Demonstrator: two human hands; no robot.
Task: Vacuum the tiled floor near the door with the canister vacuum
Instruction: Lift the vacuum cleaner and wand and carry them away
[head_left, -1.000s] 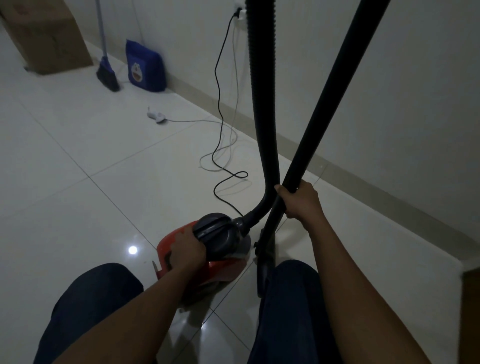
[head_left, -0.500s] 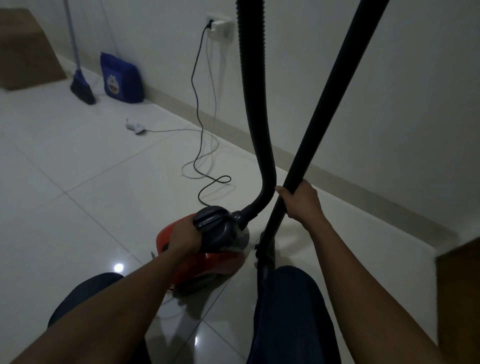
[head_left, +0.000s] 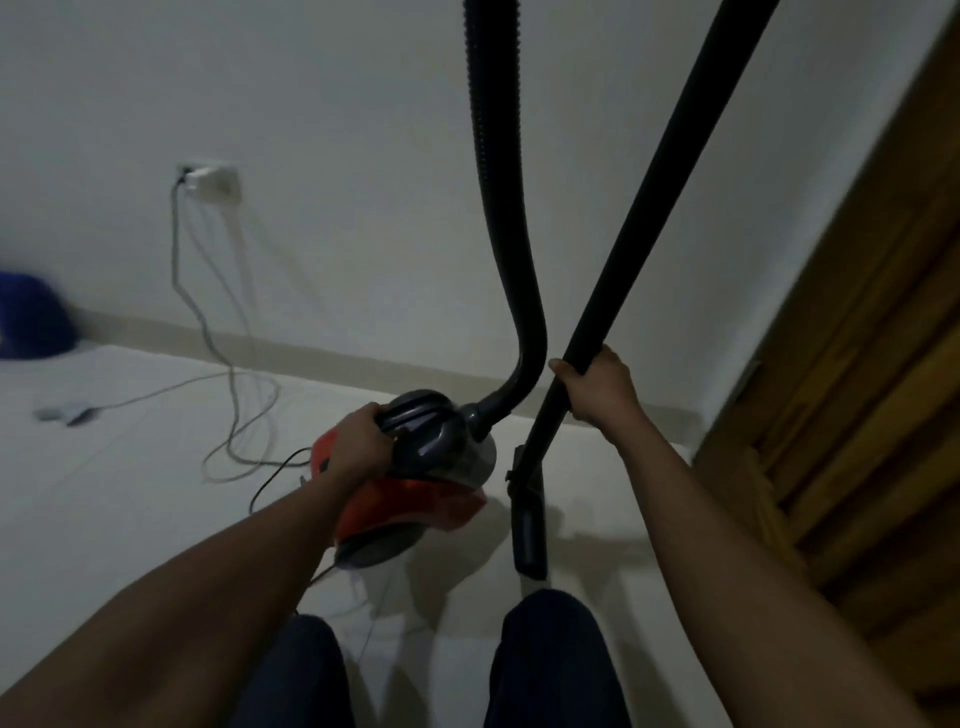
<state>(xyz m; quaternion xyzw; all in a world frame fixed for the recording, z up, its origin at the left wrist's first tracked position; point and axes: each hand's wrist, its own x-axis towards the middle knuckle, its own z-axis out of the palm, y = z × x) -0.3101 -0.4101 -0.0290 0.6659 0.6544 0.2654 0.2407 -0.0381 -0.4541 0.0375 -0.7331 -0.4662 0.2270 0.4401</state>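
My left hand (head_left: 358, 447) has its fingers curled around the handle of the canister vacuum (head_left: 415, 483), probably to carry it. My right hand (head_left: 597, 387) wraps the wand (head_left: 649, 208), nozzle hanging near the door (head_left: 857, 364) at the floor's right edge.

Glossy pale floor tiles (head_left: 130, 519), a ribbed black hose (head_left: 493, 156), a smooth matt wand (head_left: 675, 171), and grained wooden door (head_left: 857, 389).

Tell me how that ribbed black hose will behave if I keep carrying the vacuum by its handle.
The hose is probably floppy: it bends sharply where it joins the canister. It will likely sway while the left hand carries the canister. The wand looks rigid, so the right hand should steer it easily.
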